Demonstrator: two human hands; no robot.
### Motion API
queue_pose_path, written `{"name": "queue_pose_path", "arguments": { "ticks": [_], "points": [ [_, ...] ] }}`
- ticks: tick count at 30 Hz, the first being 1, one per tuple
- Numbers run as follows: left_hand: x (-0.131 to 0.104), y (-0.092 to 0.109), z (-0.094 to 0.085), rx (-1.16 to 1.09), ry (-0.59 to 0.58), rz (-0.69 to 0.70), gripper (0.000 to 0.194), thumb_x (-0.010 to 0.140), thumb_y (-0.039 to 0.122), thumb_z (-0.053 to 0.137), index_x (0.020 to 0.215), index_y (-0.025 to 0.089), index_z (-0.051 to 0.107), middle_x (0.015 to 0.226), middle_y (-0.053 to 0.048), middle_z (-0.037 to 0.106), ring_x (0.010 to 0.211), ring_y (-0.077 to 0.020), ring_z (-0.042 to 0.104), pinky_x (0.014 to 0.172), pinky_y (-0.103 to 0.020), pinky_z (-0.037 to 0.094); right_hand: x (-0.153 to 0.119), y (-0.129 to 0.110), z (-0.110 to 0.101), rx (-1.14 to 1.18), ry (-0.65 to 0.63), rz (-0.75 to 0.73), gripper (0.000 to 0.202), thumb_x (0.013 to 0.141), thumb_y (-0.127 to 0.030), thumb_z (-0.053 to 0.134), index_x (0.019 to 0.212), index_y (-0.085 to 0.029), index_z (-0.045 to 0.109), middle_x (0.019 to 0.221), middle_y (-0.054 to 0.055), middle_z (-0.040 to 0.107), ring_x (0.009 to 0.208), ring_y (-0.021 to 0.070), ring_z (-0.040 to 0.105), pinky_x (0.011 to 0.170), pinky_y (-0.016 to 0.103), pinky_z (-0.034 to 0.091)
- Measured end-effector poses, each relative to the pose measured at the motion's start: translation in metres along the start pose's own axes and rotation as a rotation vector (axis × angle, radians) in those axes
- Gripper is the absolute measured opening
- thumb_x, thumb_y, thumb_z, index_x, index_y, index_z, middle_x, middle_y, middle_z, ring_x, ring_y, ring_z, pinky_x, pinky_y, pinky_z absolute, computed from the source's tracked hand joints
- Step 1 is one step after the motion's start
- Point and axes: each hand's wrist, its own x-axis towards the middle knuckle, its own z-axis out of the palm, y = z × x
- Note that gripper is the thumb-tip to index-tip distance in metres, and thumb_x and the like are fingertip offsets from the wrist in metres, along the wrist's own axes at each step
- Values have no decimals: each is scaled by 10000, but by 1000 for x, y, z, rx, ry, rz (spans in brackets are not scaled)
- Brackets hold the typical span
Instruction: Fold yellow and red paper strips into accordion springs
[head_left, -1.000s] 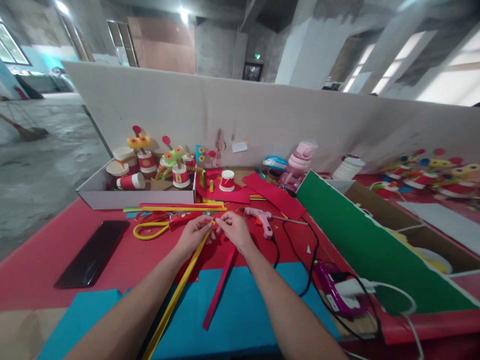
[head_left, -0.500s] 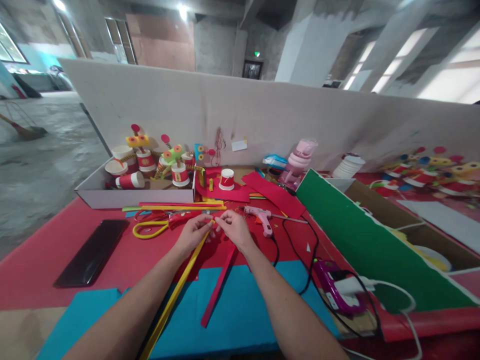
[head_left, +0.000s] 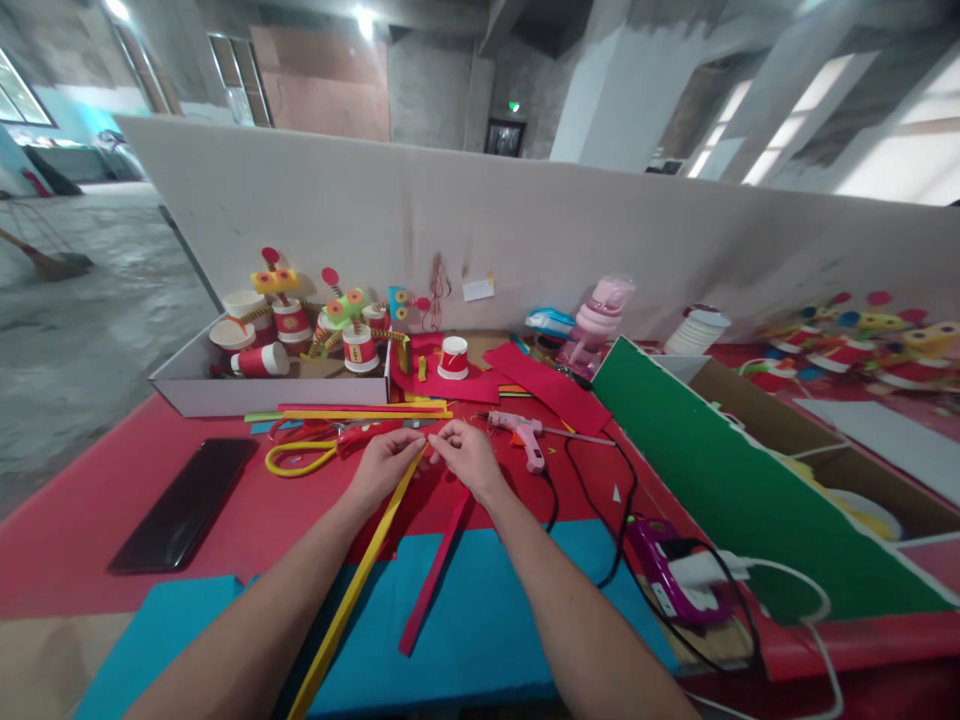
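My left hand pinches the upper end of a long yellow paper strip, which runs down toward my body. Close beside it, my right hand has its thumb and forefinger pressed together at the same end; a red paper strip trails below that hand over blue paper. The fingertips hide where the strips' ends lie. Right of my hands lies a pink glue gun. Scissors with a yellow handle loop are to the left.
A black phone lies at the left. Behind it stands a white box with paper-cup figures. One red-and-white cup stands at the back. At the right are a purple power strip, cables and a green-sided box.
Both hands stay nearly in place, with slight finger movement. The lower ends of the yellow and red strips have shifted slightly.
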Motion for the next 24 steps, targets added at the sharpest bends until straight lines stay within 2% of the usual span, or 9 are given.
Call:
{"name": "queue_pose_path", "arguments": {
  "ticks": [5, 8, 10, 13, 14, 17, 20, 22, 24],
  "points": [
    [0, 5, -1, 29, 58, -7, 311, 732, 458, 668, 775, 150, 657, 591, -13, 637, 497, -124, 556, 492, -223, 461, 2, -2, 0, 61, -32, 23, 284, 790, -464, 607, 736, -200, 518, 579, -23, 638, 357, 72, 445, 329, 165, 327],
    [2, 8, -10, 17, 161, -6, 300, 725, 439, 675, 776, 144, 653, 555, -13, 633, 477, -116, 550, 494, -214, 454, 3, -9, -12, 187, -97, 159, 323, 805, -517, 584, 818, -201, 524, 612, -15, 648, 393, 83, 523, 346, 160, 365],
    [4, 10, -19, -58, 228, -20, 289, 714, 420, 688, 779, 141, 649, 552, -12, 633, 475, -109, 552, 495, -205, 452, 3, -14, -26, 303, -208, 280, 359, 832, -552, 532, 837, -193, 523, 635, 19, 670, 427, 111, 577, 371, 183, 413],
    [6, 12, -30, -252, 267, -82, 284, 677, 389, 725, 761, 138, 624, 583, -17, 649, 469, -96, 553, 483, -191, 443, 3, -14, -42, 462, -377, 287, 353, 822, -526, 564, 843, -174, 557, 686, 59, 696, 489, 139, 616, 419, 217, 454],
    [7, 14, -31, -319, 268, -106, 284, 665, 378, 737, 750, 137, 611, 591, -16, 649, 463, -90, 550, 474, -185, 435, 4, -12, -44, 524, -357, 254, 357, 818, -531, 566, 853, -175, 569, 689, 55, 696, 502, 136, 617, 437, 216, 453],
    [4, 19, -25, -492, 265, -159, 288, 651, 351, 754, 745, 144, 579, 590, 1, 635, 458, -80, 544, 448, -170, 413, 8, -1, -32, 625, -161, 168, 318, 746, -484, 665, 886, -207, 598, 719, 9, 692, 503, 96, 570, 468, 196, 433],
    [0, 24, -11, -551, 249, -149, 285, 654, 331, 760, 754, 147, 566, 597, 2, 643, 460, -77, 549, 450, -164, 415, 9, 7, -4, 488, -34, 91, 355, 592, -338, 806, 874, -214, 630, 821, 8, 702, 622, 121, 606, 555, 222, 461],
    [-3, 25, -2, -543, 231, -137, 289, 641, 316, 771, 747, 143, 566, 591, -4, 647, 456, -79, 552, 457, -166, 422, 6, 6, 12, 458, -39, 17, 359, 610, -309, 787, 931, -220, 653, 876, 20, 707, 760, 165, 639, 677, 270, 489],
    [-4, 23, 3, -539, 232, -113, 290, 636, 318, 775, 742, 140, 572, 581, -3, 647, 465, -80, 561, 487, -169, 442, 2, 1, 21, 471, 0, -27, 245, 659, -326, 732, 865, -205, 678, 812, 21, 706, 769, 184, 641, 753, 313, 489]
  ]
}}
